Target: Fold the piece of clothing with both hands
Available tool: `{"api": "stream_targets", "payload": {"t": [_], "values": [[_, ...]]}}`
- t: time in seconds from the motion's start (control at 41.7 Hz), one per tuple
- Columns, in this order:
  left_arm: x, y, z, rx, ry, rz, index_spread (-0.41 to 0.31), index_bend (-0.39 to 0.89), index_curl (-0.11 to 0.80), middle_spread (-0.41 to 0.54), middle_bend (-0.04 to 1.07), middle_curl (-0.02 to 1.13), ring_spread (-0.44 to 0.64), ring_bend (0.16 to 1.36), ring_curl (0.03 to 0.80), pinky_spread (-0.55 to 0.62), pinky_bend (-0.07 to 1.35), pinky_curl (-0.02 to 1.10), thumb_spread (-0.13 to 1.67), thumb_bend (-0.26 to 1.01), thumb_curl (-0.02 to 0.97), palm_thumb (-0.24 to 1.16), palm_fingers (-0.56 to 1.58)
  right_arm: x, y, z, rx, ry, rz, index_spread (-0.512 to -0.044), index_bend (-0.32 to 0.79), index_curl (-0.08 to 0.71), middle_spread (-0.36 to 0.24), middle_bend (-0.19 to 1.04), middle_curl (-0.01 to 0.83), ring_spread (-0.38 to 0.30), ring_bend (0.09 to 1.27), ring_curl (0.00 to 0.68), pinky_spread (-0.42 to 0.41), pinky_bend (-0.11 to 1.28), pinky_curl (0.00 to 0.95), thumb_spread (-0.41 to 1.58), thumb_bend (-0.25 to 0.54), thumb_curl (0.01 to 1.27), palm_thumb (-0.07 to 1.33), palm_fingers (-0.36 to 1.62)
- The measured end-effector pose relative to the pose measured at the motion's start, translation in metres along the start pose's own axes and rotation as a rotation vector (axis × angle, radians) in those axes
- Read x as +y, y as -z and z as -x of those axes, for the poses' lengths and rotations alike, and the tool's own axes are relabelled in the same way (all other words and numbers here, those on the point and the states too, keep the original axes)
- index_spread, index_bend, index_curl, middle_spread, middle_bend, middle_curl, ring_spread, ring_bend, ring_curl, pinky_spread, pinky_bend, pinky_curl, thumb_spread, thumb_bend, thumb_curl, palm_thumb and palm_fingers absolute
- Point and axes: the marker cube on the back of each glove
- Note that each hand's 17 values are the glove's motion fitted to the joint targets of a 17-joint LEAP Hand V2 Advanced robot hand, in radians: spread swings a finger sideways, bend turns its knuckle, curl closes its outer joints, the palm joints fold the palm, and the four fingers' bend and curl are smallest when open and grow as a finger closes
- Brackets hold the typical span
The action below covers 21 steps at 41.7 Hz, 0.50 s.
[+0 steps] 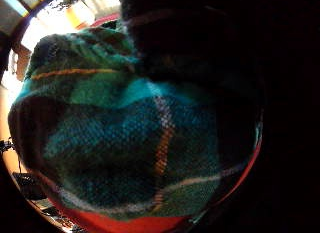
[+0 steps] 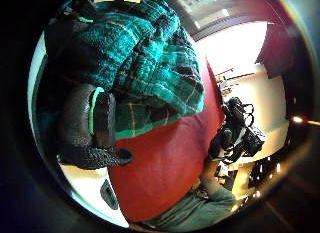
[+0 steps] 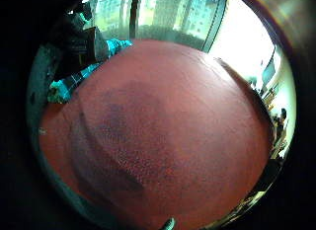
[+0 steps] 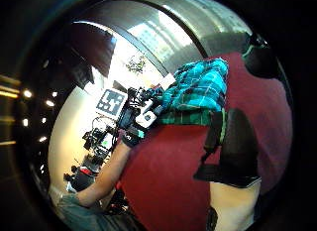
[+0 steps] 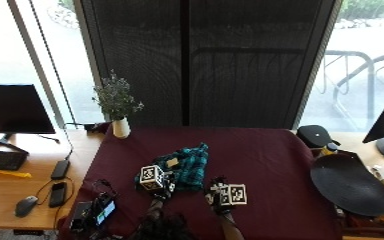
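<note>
A teal plaid garment (image 5: 189, 167) lies crumpled on the maroon table (image 5: 265, 165), a little left of centre. My left hand (image 5: 160, 190) is at its near left edge. In the left thumb side palm view the cloth (image 2: 150, 68) runs between its thumb and fingers (image 2: 85, 128), so it pinches the fabric, which also fills the left little finger side palm view (image 1: 125, 143). To the right of the garment, my right hand (image 5: 216, 191) hovers over bare tablecloth and holds nothing. Its thumb (image 4: 235, 146) sticks out above the table, with the garment (image 4: 198, 92) beyond and the teal edge (image 3: 64, 87) off to one side.
A white vase of flowers (image 5: 120, 127) stands at the table's far left corner. A black round dish (image 5: 350, 184) and a black case (image 5: 314, 135) sit to the right. A small device (image 5: 95, 212) lies at the near left corner, with a monitor, phone and mouse on the wooden side desk.
</note>
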Motion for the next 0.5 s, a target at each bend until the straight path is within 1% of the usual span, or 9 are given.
{"api": "stream_targets", "payload": {"t": [0.096, 0.216, 0.312, 0.456, 0.504], "values": [[-0.001, 0.000, 0.005, -0.034, 0.018, -0.009, -0.174, 0.18, 0.463, -0.135, 0.29, 0.44, 0.04, 0.35, 0.338, 0.37, 0.15, 0.08, 1.31, -0.01, 0.315, 0.51, 0.62, 0.000, 0.002, 0.000, 0.013, -0.006, 0.008, -0.251, 0.17, 0.422, -0.064, 0.16, 0.328, -0.035, 0.27, 0.377, 0.113, 0.35, 0.361, 1.27, 0.100, 0.49, 0.79, 0.73], [0.001, 0.000, 0.011, -0.074, 0.043, 0.004, -0.174, 0.18, 0.462, -0.135, 0.29, 0.44, 0.05, 0.35, 0.340, 0.37, 0.15, 0.08, 1.31, -0.01, 0.316, 0.51, 0.62, 0.001, -0.005, -0.002, 0.002, -0.015, 0.017, -0.250, 0.17, 0.423, -0.060, 0.16, 0.328, -0.035, 0.26, 0.379, 0.113, 0.34, 0.362, 1.27, 0.082, 0.50, 0.79, 0.73], [-0.001, 0.001, 0.019, -0.132, 0.057, -0.011, -0.174, 0.18, 0.461, -0.133, 0.28, 0.44, 0.05, 0.34, 0.340, 0.37, 0.16, 0.09, 1.31, -0.01, 0.317, 0.51, 0.62, 0.000, -0.004, -0.002, -0.001, 0.001, 0.004, -0.250, 0.17, 0.423, -0.059, 0.15, 0.328, -0.036, 0.27, 0.383, 0.113, 0.34, 0.363, 1.27, 0.069, 0.50, 0.79, 0.73], [0.002, 0.002, 0.012, -0.080, 0.037, 0.004, -0.174, 0.18, 0.460, -0.132, 0.28, 0.45, 0.05, 0.34, 0.341, 0.36, 0.15, 0.09, 1.31, -0.01, 0.318, 0.51, 0.62, 0.000, -0.003, -0.002, 0.007, -0.003, -0.002, -0.250, 0.17, 0.424, -0.059, 0.15, 0.328, -0.036, 0.27, 0.387, 0.113, 0.34, 0.365, 1.28, 0.053, 0.50, 0.80, 0.73], [0.001, 0.002, 0.013, -0.087, 0.038, -0.004, -0.174, 0.18, 0.460, -0.128, 0.28, 0.45, 0.05, 0.34, 0.342, 0.36, 0.15, 0.09, 1.31, -0.01, 0.318, 0.51, 0.62, 0.000, -0.002, 0.000, 0.004, -0.004, -0.001, -0.250, 0.17, 0.424, -0.059, 0.15, 0.328, -0.036, 0.27, 0.388, 0.113, 0.34, 0.365, 1.28, 0.047, 0.51, 0.80, 0.73]]}}
